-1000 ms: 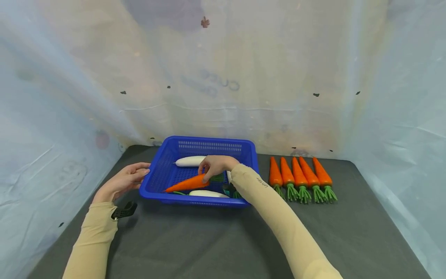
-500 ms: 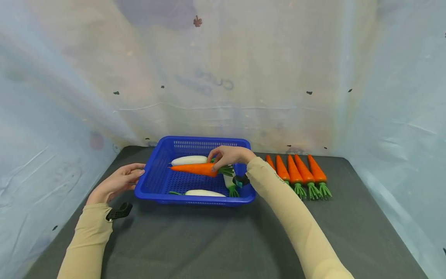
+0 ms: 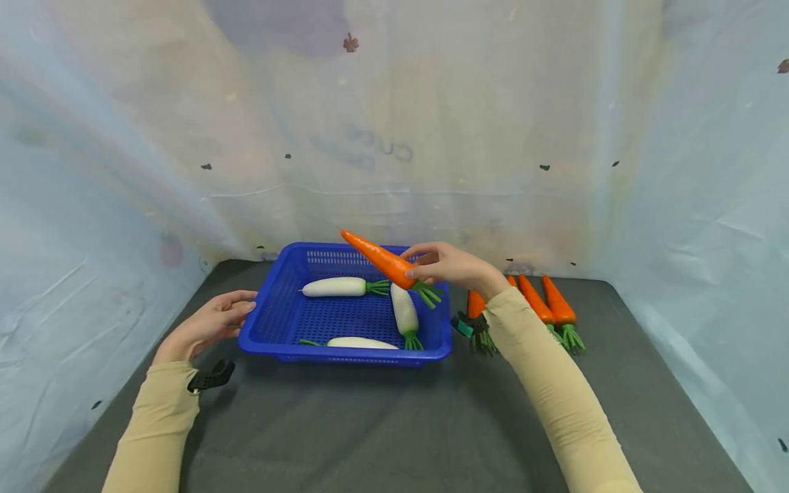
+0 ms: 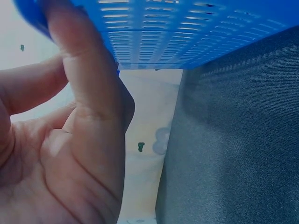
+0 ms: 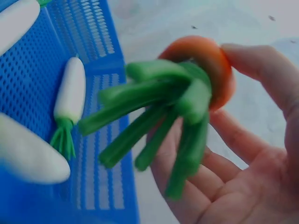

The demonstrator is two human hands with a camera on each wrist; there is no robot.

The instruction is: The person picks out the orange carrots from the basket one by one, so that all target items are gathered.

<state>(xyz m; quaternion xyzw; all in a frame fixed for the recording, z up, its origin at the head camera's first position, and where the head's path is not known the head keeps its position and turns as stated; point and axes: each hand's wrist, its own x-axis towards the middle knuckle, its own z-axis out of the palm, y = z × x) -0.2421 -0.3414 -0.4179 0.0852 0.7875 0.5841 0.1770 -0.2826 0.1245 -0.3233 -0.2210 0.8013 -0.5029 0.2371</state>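
My right hand [image 3: 453, 266] pinches an orange carrot [image 3: 383, 259] near its leafy end, above the right part of the blue basket [image 3: 251, 329]. The carrot's tip points up and left, and its green stems [image 5: 154, 102] face the right wrist camera. Inside the basket lie three white radishes: one at the back [image 3: 335, 287], one on the right [image 3: 403, 309] and one along the front wall [image 3: 362, 343]. My left hand [image 3: 206, 323] holds the basket's left rim; in the left wrist view its thumb [image 4: 88, 79] reaches up to the blue edge.
Right of the basket, several carrots [image 3: 558, 301] lie in a row on the dark table [image 3: 345, 424], partly hidden by my right forearm. Pale plastic sheeting [image 3: 431, 137] hangs behind the table and at both sides.
My right hand has lifted the carrot out of the basket, up and to the right, turning its tip upward. The radishes are now uncovered. My left hand has stayed at the rim.
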